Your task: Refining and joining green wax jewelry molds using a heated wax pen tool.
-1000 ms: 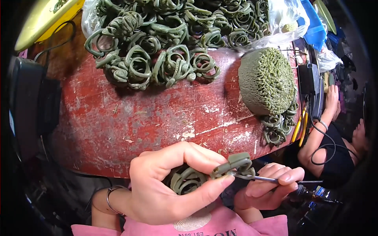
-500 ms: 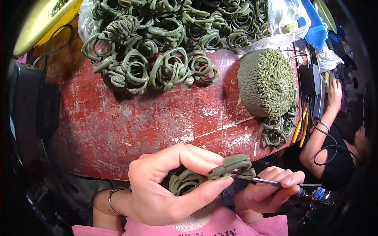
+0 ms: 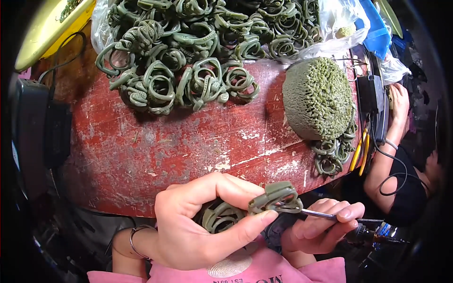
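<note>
Nearest you, your left hand (image 3: 198,226) pinches an olive-green wax ring piece (image 3: 276,198) between thumb and forefinger, with more green loops (image 3: 221,216) curled in its palm. Just right, your right hand (image 3: 323,228) is closed round a thin metal tool (image 3: 318,214), its tip touching that piece. You seem to be working the held piece with the tip; the next move likely calls for a steady pinch and a light touch. Farther out, the worn red table (image 3: 179,146) carries a green domed cluster (image 3: 318,96) at right and a heap of green rings (image 3: 188,56) at the far edge.
</note>
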`<state>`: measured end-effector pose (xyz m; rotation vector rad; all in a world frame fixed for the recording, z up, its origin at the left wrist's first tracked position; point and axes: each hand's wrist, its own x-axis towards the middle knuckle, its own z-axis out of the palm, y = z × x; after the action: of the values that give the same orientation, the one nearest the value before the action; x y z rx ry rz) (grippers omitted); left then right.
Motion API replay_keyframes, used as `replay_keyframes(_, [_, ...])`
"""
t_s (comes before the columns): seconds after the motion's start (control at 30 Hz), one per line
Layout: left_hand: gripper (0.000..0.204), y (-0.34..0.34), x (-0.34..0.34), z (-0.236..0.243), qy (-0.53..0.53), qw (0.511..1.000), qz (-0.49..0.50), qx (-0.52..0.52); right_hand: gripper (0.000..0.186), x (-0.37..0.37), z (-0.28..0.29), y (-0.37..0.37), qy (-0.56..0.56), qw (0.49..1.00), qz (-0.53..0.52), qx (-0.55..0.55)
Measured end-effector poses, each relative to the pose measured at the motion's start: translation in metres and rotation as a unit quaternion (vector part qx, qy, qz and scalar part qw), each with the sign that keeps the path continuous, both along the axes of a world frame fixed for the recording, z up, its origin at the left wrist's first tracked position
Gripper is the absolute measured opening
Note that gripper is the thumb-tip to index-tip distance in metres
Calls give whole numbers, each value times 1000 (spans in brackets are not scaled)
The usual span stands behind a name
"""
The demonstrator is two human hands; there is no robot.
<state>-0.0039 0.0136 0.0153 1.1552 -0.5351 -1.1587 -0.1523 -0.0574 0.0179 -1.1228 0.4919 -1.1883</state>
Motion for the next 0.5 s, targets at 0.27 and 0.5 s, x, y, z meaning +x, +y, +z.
replay_keyframes(0.27, [17, 2, 0, 1, 68, 997, 18, 21, 30, -4, 2, -3, 232, 966, -12, -118])
replay_keyframes(0.5, [15, -2, 1, -3, -3, 1000, -16, -23, 28, -10, 2, -4, 219, 971, 69, -63])
